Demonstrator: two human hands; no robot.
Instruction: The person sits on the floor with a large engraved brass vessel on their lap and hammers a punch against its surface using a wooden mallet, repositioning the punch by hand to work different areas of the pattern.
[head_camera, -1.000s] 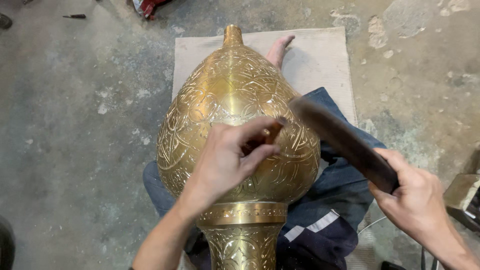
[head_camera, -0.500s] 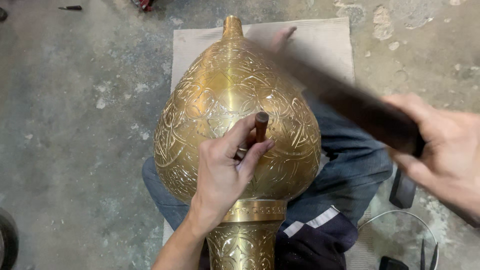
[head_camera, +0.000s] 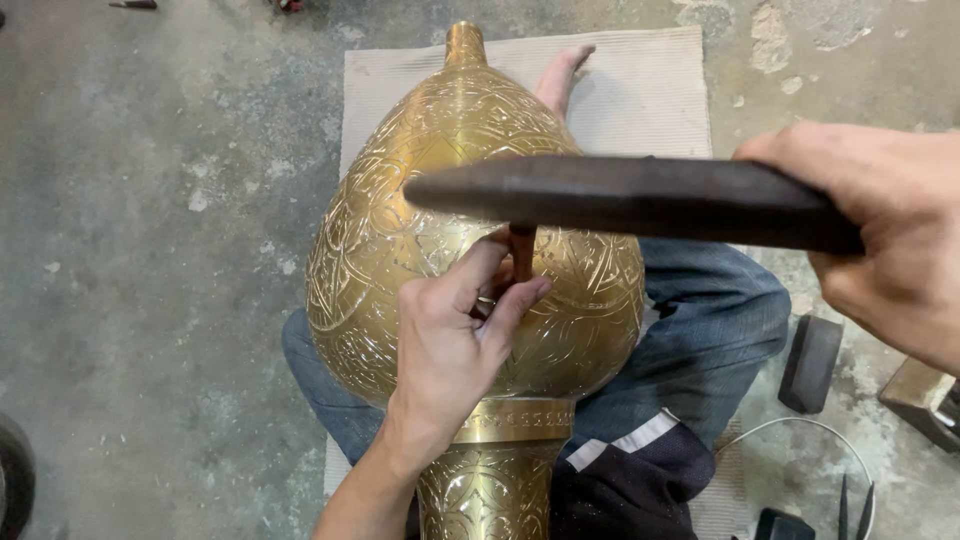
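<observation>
A large engraved brass vessel (head_camera: 420, 200) with a bulbous body lies across my lap, its narrow neck pointing away. My left hand (head_camera: 450, 350) rests on its belly and pinches a short reddish-brown chisel (head_camera: 521, 250) upright against the metal. My right hand (head_camera: 880, 230) grips one end of a long dark bar-shaped hammer (head_camera: 620, 195), held level just above the chisel's top.
I sit on a pale woven mat (head_camera: 650, 90) on a rough concrete floor (head_camera: 150, 250), jeans-clad legs (head_camera: 720, 320) under the vessel and a bare foot (head_camera: 560, 75) beyond it. Dark blocks (head_camera: 810, 360), a wire loop (head_camera: 800, 440) and pointed tools (head_camera: 855, 505) lie at right.
My right hand has swung the dark hammer from lower right up and leftward, so it now sits level over the chisel. My left hand keeps the chisel in place.
</observation>
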